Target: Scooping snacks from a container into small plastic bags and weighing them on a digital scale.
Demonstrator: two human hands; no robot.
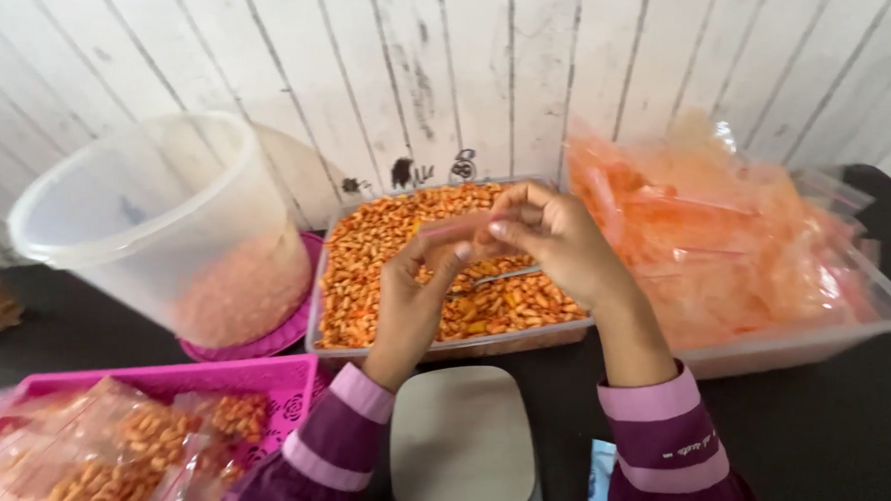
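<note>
My left hand (416,297) and my right hand (556,241) meet over a clear tub of orange snack pieces (386,248). Between their fingertips they pinch a small clear plastic bag (458,227) with an orange tint, held flat and level. A metal spoon (499,277) lies in the snack pieces just under the hands. Both wrists wear purple sleeves with pink cuffs.
A clear tub of empty orange-tinted bags (761,262) stands at the right. A large translucent bucket (160,221) leans at the left on a pink lid. A pink tray (263,377) holds filled snack bags at bottom left. A grey scale (462,439) sits in front of me.
</note>
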